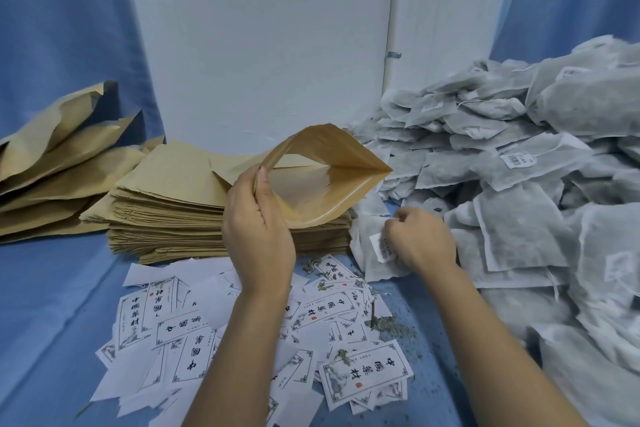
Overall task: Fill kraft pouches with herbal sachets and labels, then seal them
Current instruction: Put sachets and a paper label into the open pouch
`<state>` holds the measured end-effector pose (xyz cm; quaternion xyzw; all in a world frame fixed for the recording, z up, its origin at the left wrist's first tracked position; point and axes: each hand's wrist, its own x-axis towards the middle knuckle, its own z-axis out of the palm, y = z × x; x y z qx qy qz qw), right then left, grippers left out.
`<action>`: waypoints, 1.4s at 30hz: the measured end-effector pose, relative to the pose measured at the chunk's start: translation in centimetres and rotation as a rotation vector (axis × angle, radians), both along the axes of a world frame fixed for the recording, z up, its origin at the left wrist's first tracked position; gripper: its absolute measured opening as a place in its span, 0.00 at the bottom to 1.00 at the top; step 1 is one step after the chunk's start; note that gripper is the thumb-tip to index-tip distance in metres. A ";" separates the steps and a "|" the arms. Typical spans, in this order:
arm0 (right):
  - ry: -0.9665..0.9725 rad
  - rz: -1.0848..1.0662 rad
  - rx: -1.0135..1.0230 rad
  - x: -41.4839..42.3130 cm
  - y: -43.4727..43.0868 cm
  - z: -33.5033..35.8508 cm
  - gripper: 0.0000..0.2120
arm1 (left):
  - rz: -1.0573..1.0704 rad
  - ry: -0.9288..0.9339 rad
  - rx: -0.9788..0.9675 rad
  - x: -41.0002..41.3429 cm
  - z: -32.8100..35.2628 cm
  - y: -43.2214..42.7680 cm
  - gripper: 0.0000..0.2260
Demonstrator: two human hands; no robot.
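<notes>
Two hands: left hand [258, 229], right hand [420, 239]. One open kraft pouch [346, 163]. One stack of flat pouches [166, 204]. Sachets [519, 218] and labels [363, 371]: dozens each.

Facing you: wrinkled blue cloth [52, 288] underneath, blue fabric curtain [52, 28] behind; flat white wall panel [259, 45] centre, small silver metal bracket [394, 54] at its right seam; greenish dried herb crumbs [393, 324] strewn on cloth.

Tan pouch [332, 177], white black-printed labels [365, 374], blue cloth [52, 305].

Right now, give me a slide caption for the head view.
Left hand holds a kraft pouch open while right hand grips a herbal sachet.
</notes>
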<state>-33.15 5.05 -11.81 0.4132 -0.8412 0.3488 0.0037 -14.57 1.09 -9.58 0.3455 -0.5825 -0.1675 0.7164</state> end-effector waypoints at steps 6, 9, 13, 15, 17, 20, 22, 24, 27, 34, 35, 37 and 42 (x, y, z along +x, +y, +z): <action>-0.094 0.132 0.032 -0.3 -1.2 -1.5 0.20 | 0.005 0.015 0.006 0.1 0.0 0.0 0.15; -0.302 0.150 0.082 -0.4 -1.4 -2.2 0.28 | 0.001 0.023 0.010 0.1 0.0 -0.1 0.15; -0.295 0.106 -0.049 -0.7 -1.2 -1.6 0.32 | -0.005 0.036 0.014 0.0 0.0 0.0 0.14; -0.328 0.109 -0.114 -0.9 -0.9 -1.0 0.32 | 0.001 0.058 0.020 0.1 0.1 0.0 0.15; -0.381 0.161 -0.180 -1.0 -0.6 -0.6 0.29 | 0.021 0.083 0.016 0.2 0.3 0.0 0.15; -0.436 0.273 -0.291 -0.9 -0.1 0.3 0.29 | 0.048 0.102 0.011 0.4 0.6 -0.1 0.15; -0.680 0.445 -0.366 -0.8 0.4 1.1 0.31 | 0.058 0.113 0.006 0.6 0.7 -0.2 0.15; -0.951 0.702 -0.374 -1.0 1.0 1.6 0.31 | 0.062 0.114 0.010 0.7 0.7 -0.3 0.15; -1.099 1.003 -0.225 -0.5 1.6 2.4 0.21 | 0.063 0.075 0.004 0.7 0.5 -0.3 0.16; -1.109 0.808 -0.333 1.3 0.9 5.0 0.09 | 0.042 -0.175 -0.059 0.6 -0.8 -0.2 0.18; -1.079 0.670 -0.362 1.7 0.6 5.4 0.08 | 0.049 -0.204 -0.075 0.5 -1.0 -0.2 0.16; -1.021 0.392 -0.420 2.6 0.1 5.9 0.04 | 0.064 -0.282 -0.108 0.0 -1.4 -0.1 0.12; -1.146 0.400 -0.451 5.5 -0.4 6.5 0.11 | 0.075 -0.363 -0.112 -1.0 -1.9 0.2 0.12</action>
